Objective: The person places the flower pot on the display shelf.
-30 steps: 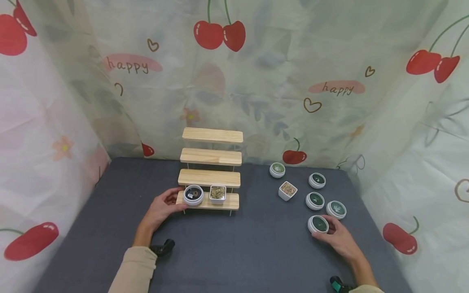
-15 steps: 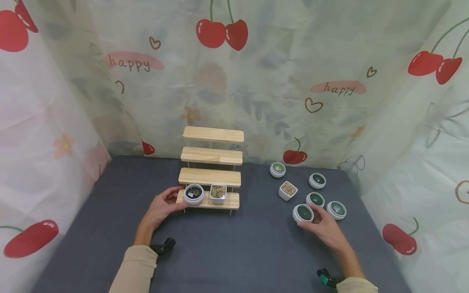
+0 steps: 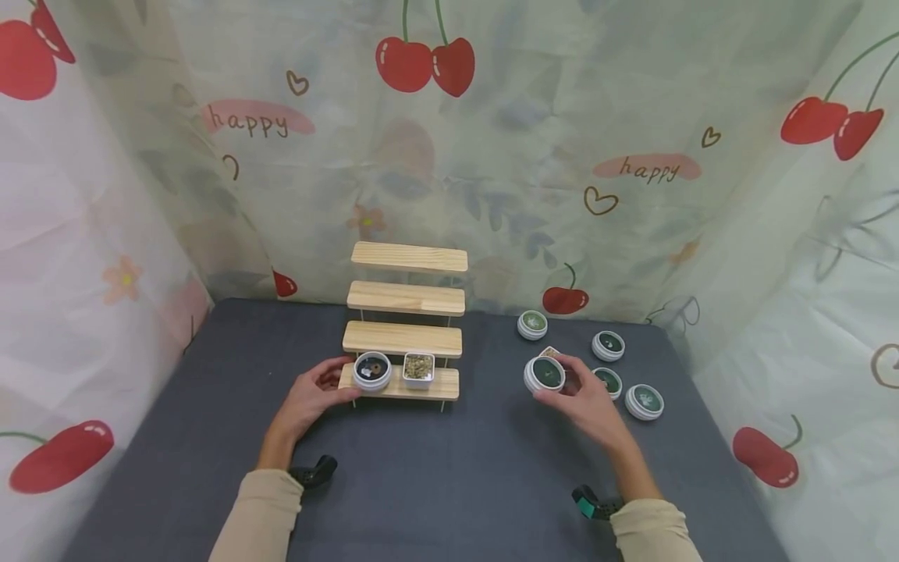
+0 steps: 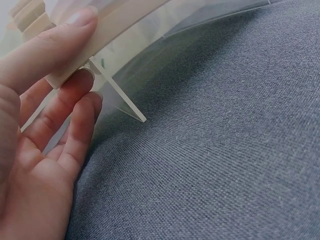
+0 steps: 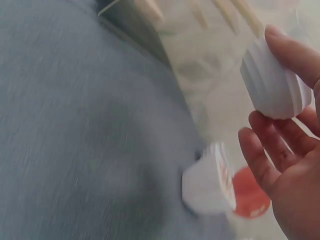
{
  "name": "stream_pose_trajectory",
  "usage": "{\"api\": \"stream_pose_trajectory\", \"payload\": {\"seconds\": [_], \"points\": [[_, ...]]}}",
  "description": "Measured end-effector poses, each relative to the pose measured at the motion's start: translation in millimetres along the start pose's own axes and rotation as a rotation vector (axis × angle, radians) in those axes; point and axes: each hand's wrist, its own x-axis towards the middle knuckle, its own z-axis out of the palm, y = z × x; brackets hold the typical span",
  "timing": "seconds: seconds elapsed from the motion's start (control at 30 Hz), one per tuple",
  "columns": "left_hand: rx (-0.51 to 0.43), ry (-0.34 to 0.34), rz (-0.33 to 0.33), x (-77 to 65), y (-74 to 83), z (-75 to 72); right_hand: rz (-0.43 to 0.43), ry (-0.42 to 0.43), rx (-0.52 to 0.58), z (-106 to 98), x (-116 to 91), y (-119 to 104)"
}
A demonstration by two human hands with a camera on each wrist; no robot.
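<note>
My right grip pinches a round, white, green-topped tub, likely light and slick, best held by its ribs, my left grip the lowest pale-wood shelf at its left edge.

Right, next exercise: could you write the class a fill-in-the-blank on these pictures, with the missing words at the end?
The wooden rack has ____ steps.
The person's left hand pinches the ____ step, counted from the top.
On that step, in the head view, a square pot stands to the ____ of a round pot.
The right hand holds a white pot whose top is dark ____.

Missing words: four; fourth; right; green.
</note>
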Motion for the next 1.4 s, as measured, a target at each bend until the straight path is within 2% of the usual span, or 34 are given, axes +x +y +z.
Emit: {"api": "stream_pose_trajectory", "payload": {"seconds": [0.2, 0.43, 0.73, 0.93, 1.03, 1.2, 1.4], "points": [[-0.005, -0.009, 0.004, -0.3, 0.8, -0.9, -0.025, 0.034, -0.022, 13, 15, -21], [-0.022, -0.009, 0.005, -1.7, 3.4, -1.2, -0.075, 0.048, 0.008, 34, 32, -47], [-0.014, -0.012, 0.013, 1.2, 0.4, -1.2, -0.157, -0.015, 0.098, 66, 50, -83], [-0.003, -0.01, 0.004, 0.6, 1.3, -1.3, -0.229, -0.041, 0.165, 90, 62, -98], [0.003, -0.016, 0.002, 0.4, 2.3, -1.5, -0.229, -0.041, 0.174, 101, 68, -102], [0.014, -0.014, -0.001, 0.3, 4.1, -2.7, -0.178, -0.051, 0.183, 120, 79, -109], [0.033, -0.006, -0.009, 0.5, 3.8, -2.6, -0.145, -0.095, 0.18, 142, 86, -120]]}}
